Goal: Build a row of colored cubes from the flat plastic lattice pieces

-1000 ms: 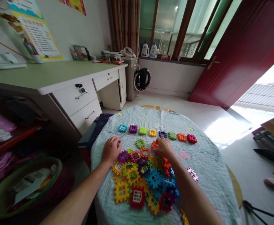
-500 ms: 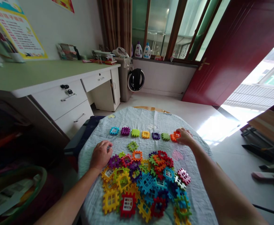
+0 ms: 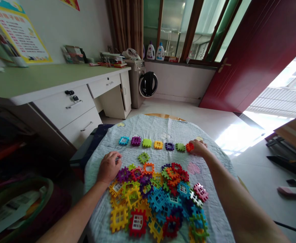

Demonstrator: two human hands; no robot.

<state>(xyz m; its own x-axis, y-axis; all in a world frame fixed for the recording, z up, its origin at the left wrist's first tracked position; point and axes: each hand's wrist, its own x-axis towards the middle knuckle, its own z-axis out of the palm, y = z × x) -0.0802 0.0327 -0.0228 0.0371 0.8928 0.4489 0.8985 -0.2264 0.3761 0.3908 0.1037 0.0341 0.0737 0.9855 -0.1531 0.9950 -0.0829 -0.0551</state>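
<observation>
Along the far part of the cloth-covered table, a row of square toy pieces runs from a light blue piece (image 3: 124,140) past a yellow one (image 3: 158,145) to a green one (image 3: 180,147). At the row's right end, my right hand (image 3: 198,147) has its fingers on an orange-red piece (image 3: 189,147). My left hand (image 3: 109,167) rests on the cloth with curled fingers, left of the pile; whatever is under them is hidden. A heap of mixed pieces (image 3: 158,199) lies nearest me, with a single green piece (image 3: 143,157) just beyond it.
The round table has a pale blue cloth (image 3: 150,126). A white desk (image 3: 62,101) stands at the left, a basket (image 3: 46,195) at the lower left. Behind are a washing machine (image 3: 137,81) and a red door (image 3: 239,60); a wooden item (image 3: 295,135) stands at the right.
The view has shifted slightly. My right hand is still at the orange-red piece, which now looks more closely in line with the row. My left hand has not visibly moved.
</observation>
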